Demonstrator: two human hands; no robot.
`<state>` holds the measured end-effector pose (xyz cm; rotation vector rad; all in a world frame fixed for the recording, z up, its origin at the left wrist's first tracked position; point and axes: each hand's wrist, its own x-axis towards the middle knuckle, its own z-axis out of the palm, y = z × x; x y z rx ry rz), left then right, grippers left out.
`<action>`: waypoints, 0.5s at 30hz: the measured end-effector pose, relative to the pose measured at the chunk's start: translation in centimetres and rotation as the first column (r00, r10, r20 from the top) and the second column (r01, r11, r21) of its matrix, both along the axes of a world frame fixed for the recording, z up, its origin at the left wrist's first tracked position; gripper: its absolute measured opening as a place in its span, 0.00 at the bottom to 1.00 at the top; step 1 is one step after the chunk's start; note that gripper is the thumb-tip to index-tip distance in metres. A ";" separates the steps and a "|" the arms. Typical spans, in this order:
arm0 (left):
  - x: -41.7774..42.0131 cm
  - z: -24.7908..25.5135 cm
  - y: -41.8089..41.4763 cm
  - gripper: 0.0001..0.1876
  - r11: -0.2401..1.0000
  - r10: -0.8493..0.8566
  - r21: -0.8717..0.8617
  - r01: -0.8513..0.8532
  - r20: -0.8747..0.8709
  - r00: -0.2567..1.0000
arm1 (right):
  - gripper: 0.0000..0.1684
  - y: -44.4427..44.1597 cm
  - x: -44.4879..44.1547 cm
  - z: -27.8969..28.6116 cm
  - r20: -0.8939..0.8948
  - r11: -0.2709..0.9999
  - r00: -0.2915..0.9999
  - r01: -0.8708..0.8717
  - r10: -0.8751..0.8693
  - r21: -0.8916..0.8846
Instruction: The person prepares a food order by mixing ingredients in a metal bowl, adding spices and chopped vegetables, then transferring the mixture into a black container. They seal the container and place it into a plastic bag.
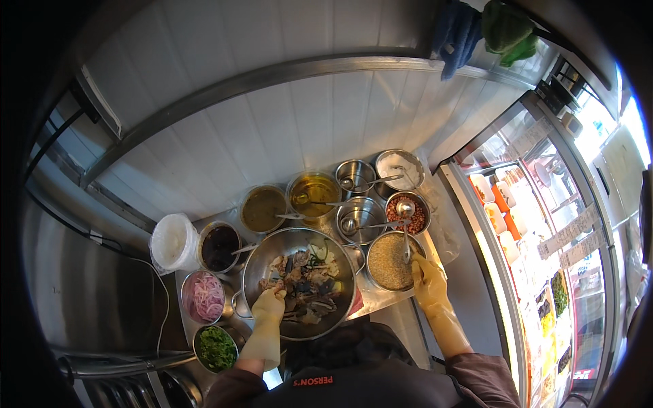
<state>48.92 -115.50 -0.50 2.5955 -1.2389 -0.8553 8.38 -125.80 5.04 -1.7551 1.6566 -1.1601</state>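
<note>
A wide stainless steel mixing bowl [257,255] holds dark and brown chopped meat pieces [293,278], with pale shreds and green strips at its far right. My left hand [269,308], in a pale rubber glove, reaches over the bowl's near left rim. Its curled fingers close on some brown pieces. To the right, my gloved right hand [431,285] is at the edge of a steel pot [368,270] of sesame-like seeds [390,260]. The handle of a ladle [406,206] ends beside its fingers; whether they grip the handle or the rim is unclear.
Behind the bowl stand tubs of brown sauce [262,209] and yellow oil [314,194], peanuts [416,219] and white powder [398,168]. Dark sauce [220,247], sliced onion [206,298] and chopped greens [217,349] sit left. A glass display case [515,214] borders the right.
</note>
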 end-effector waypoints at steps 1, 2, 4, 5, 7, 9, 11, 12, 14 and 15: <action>0.2 0.2 -0.1 0.18 0.998 0.052 0.028 -0.050 -0.060 0.997 | 0.12 0.3 -0.5 -0.3 0.003 1.000 1.000 0.007 -0.007 0.027; 0.3 0.5 0.2 0.20 1.000 -0.022 -0.022 0.022 -0.004 1.000 | 0.11 0.6 -1.0 -0.5 0.007 0.998 1.000 0.013 -0.013 0.055; -1.0 3.8 0.2 0.22 0.998 -0.003 0.070 -0.001 0.057 0.998 | 0.11 1.6 -0.3 1.0 -0.096 0.995 0.995 0.005 0.005 0.101; -1.6 4.8 0.4 0.23 0.993 0.011 0.114 -0.022 0.094 0.996 | 0.11 1.8 0.4 1.7 -0.197 0.994 0.980 -0.010 0.032 0.113; -2.8 4.7 -0.1 0.23 0.996 0.013 0.086 -0.023 0.110 0.994 | 0.12 2.0 -1.2 -1.5 0.072 0.959 0.994 0.056 -0.079 0.276; -2.6 4.8 -0.1 0.24 0.992 0.025 0.123 -0.041 0.128 0.991 | 0.16 1.8 -0.6 -1.7 0.266 0.939 0.956 0.027 -0.124 0.342; -1.7 3.4 0.5 0.25 0.999 0.023 0.043 -0.033 0.217 0.976 | 0.17 1.4 0.4 -0.6 0.487 0.912 0.853 -0.030 -0.190 0.408; -2.1 4.2 0.0 0.28 1.000 -0.018 0.017 0.015 0.189 0.982 | 0.17 1.3 -0.3 -1.3 0.539 0.906 0.807 -0.014 -0.239 0.423; -3.5 8.4 -0.8 0.33 0.995 -0.084 -0.034 0.089 0.142 0.986 | 0.17 1.2 -0.5 -2.0 0.585 0.872 0.736 0.015 -0.340 0.489; -4.8 10.5 -1.3 0.33 0.980 -0.186 -0.048 0.195 0.140 0.972 | 0.17 1.4 -0.3 -1.8 0.580 0.868 0.734 0.028 -0.355 0.496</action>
